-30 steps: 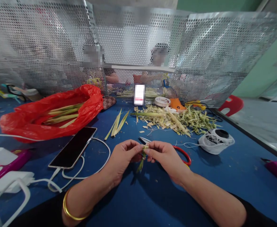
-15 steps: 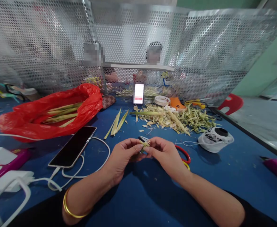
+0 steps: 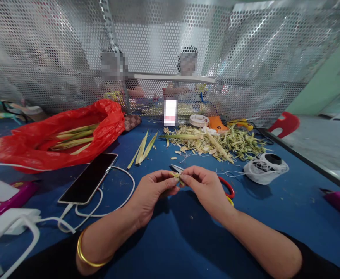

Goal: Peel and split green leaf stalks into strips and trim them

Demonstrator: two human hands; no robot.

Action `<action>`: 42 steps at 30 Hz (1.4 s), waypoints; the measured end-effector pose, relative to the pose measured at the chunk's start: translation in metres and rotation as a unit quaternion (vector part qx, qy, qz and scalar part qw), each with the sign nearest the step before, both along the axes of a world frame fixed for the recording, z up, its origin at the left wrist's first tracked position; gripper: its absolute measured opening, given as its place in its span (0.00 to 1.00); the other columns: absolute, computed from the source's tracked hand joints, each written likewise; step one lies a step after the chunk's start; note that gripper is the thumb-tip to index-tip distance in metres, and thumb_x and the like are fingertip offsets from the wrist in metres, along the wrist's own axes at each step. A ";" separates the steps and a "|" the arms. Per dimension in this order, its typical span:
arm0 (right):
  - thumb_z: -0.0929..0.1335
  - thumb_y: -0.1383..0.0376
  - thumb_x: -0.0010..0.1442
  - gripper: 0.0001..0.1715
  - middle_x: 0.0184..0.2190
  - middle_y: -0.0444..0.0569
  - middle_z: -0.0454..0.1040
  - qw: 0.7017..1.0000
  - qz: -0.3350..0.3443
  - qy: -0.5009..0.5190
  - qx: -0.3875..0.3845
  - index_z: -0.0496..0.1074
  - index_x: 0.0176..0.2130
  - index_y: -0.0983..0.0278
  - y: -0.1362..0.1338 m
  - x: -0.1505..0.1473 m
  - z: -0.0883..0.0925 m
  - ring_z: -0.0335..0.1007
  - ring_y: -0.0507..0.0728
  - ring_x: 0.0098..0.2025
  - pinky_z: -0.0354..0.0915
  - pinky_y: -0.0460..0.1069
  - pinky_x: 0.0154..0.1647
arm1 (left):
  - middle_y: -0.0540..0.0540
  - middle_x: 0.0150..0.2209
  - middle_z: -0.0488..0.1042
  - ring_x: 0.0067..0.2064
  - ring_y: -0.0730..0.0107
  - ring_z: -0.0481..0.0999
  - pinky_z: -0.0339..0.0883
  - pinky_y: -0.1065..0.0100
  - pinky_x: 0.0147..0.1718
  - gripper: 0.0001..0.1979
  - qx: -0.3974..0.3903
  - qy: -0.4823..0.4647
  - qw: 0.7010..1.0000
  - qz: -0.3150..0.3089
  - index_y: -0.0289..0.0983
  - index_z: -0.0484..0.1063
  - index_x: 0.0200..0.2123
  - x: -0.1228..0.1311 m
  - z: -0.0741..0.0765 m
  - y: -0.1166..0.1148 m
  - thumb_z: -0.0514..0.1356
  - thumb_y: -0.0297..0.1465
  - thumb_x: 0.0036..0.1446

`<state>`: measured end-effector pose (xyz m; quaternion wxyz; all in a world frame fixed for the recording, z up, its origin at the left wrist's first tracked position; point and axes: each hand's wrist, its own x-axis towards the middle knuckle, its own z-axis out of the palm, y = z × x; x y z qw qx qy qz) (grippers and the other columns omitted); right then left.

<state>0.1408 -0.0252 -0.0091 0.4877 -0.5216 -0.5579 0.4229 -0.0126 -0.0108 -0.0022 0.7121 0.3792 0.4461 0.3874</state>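
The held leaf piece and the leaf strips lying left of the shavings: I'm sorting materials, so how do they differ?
The held leaf piece shows only as a short bit, partly hidden by the hands; the leaf strips are long and in plain view. The held leaf piece is pinched by the left hand and right hand; the leaf strips lie on the blue table. Both look yellowish green.
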 end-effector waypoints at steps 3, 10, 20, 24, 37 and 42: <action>0.68 0.61 0.54 0.09 0.22 0.44 0.72 1.000 -0.004 0.002 -0.014 0.71 0.26 0.64 -0.001 -0.001 0.002 0.65 0.52 0.27 0.62 0.48 0.31 | 0.49 0.29 0.77 0.28 0.76 0.75 0.69 0.74 0.34 0.09 -0.003 0.000 1.000 0.001 0.35 0.77 0.29 0.000 0.000 0.001 0.70 0.29 0.41; 0.68 0.61 0.54 0.10 0.21 0.43 0.70 1.000 -0.013 0.007 -0.026 0.70 0.26 0.64 -0.002 -0.003 0.000 0.63 0.52 0.25 0.60 0.48 0.28 | 0.49 0.27 0.77 0.28 0.76 0.75 0.69 0.74 0.33 0.08 -0.007 0.012 1.000 -0.009 0.34 0.77 0.28 0.000 -0.002 0.001 0.70 0.28 0.42; 0.68 0.63 0.54 0.05 0.28 0.44 0.73 0.999 -0.020 0.047 0.010 0.71 0.32 0.62 -0.001 -0.003 -0.003 0.67 0.53 0.31 0.63 0.48 0.34 | 0.48 0.30 0.77 0.29 0.77 0.74 0.68 0.73 0.35 0.10 -0.035 -0.015 0.999 -0.010 0.34 0.78 0.30 -0.001 -0.003 0.002 0.70 0.30 0.42; 0.68 0.66 0.54 0.06 0.31 0.45 0.74 0.997 0.015 0.063 0.036 0.71 0.36 0.61 0.000 0.000 -0.003 0.68 0.54 0.34 0.64 0.49 0.37 | 0.49 0.28 0.76 0.28 0.76 0.74 0.67 0.73 0.34 0.10 -0.038 -0.013 0.999 -0.020 0.35 0.78 0.30 -0.002 -0.003 0.002 0.70 0.31 0.42; 0.67 0.66 0.53 0.04 0.24 0.42 0.67 0.999 0.003 -0.002 0.039 0.70 0.27 0.62 -0.001 0.002 0.000 0.59 0.51 0.28 0.57 0.47 0.29 | 0.49 0.27 0.75 0.27 0.76 0.73 0.68 0.71 0.34 0.08 -0.046 -0.014 0.998 -0.029 0.34 0.77 0.29 -0.003 -0.003 0.004 0.70 0.29 0.42; 0.68 0.66 0.54 0.04 0.24 0.41 0.67 1.000 0.001 0.012 0.026 0.70 0.27 0.62 -0.001 0.002 -0.001 0.59 0.51 0.27 0.56 0.47 0.30 | 0.49 0.27 0.75 0.28 0.75 0.73 0.69 0.71 0.34 0.07 -0.052 -0.021 0.997 -0.044 0.34 0.77 0.30 -0.003 -0.002 0.004 0.68 0.29 0.45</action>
